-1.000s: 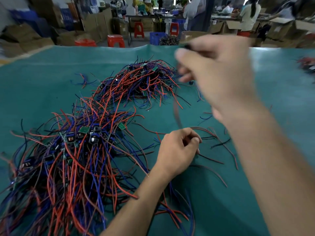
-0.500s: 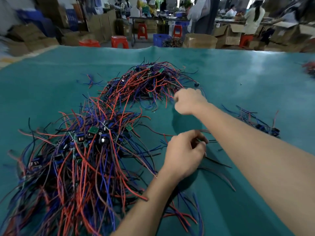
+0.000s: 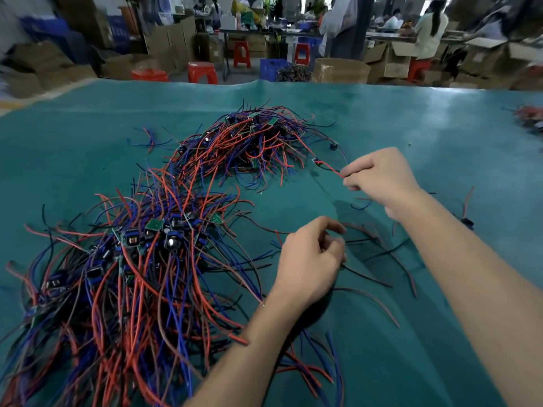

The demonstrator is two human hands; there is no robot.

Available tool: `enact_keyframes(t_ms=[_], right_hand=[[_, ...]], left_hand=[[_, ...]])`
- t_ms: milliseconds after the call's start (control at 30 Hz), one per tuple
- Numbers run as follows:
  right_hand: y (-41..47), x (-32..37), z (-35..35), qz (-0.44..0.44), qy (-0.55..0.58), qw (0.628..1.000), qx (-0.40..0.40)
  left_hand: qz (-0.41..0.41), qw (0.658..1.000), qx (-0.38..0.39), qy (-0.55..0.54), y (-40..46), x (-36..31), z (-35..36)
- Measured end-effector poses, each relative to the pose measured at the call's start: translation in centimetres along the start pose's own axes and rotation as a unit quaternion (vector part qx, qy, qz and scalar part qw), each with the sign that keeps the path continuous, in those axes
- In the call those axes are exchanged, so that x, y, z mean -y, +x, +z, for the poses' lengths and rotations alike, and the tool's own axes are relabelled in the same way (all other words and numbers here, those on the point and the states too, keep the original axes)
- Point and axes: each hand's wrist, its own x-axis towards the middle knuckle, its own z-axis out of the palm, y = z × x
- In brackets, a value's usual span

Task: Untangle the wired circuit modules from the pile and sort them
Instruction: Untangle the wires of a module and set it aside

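Two hands are working over the green worktop (image 3: pixel 440 118): the right hand (image 3: pixel 379 174) is pinching a red wire (image 3: pixel 330 168) trailing from the far pile (image 3: pixel 249 139), while the left hand (image 3: pixel 308 259) is curling around dark wires (image 3: pixel 370 254) beside the near pile (image 3: pixel 123 274). Tugging hard is risking dragging neighbouring modules along, or snapping a lead.

The near pile of wired modules (image 3: pixel 123 289) runs off the left and bottom frame edges, and a second small heap (image 3: pixel 529 118) at the table's far right edge is blurred and cropped. The left hand (image 3: pixel 308 265) hides whatever its curled fingers hold; the right forearm (image 3: pixel 470 289) covers loose wires beneath it.
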Motion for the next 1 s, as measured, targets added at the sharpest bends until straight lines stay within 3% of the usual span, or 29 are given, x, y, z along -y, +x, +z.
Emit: enact_keyframes(t_ms=[133,300,400,467,533,633,700,833,1000], right_hand=[[-5.3,-1.2,-2.0,0.002,0.184,0.982,0.037],[-11.1,-2.8,-2.5,-0.037,0.179,0.971,0.151],[-11.2,-3.2,-1.9,-0.022,0.180,0.949,0.258],[-10.8,-3.5,-1.5,-0.018,0.201,0.937,0.284],[-10.4,-4.1,-0.8,-0.024,0.189,0.952,0.241],[-10.0,-4.8,0.6,-0.015,0.172,0.980,0.101],[-9.7,-5.0,1.1,0.020,0.195,0.979,0.057],[-9.5,-4.5,1.0,0.113,0.367,0.918,0.103],[-9.5,-4.2,0.4,0.129,0.428,0.887,0.116]], left_hand=[[-0.031,0.997,-0.048,-0.053,0.0,0.0,0.1],[-0.066,0.989,-0.091,-0.098,-0.2,-0.2,0.0],[-0.072,0.989,-0.105,-0.077,0.1,0.0,0.0],[-0.065,0.991,-0.099,-0.064,0.2,0.3,-0.1],[-0.056,0.994,-0.081,-0.040,0.2,0.2,0.0],[-0.043,0.997,-0.051,-0.036,0.0,-0.2,-0.1],[-0.027,0.999,-0.023,-0.025,-0.1,-0.4,-0.1],[-0.012,1.000,0.022,0.010,-0.2,-0.8,-0.2],[-0.006,0.998,0.038,0.044,-0.3,-1.0,-0.1]])
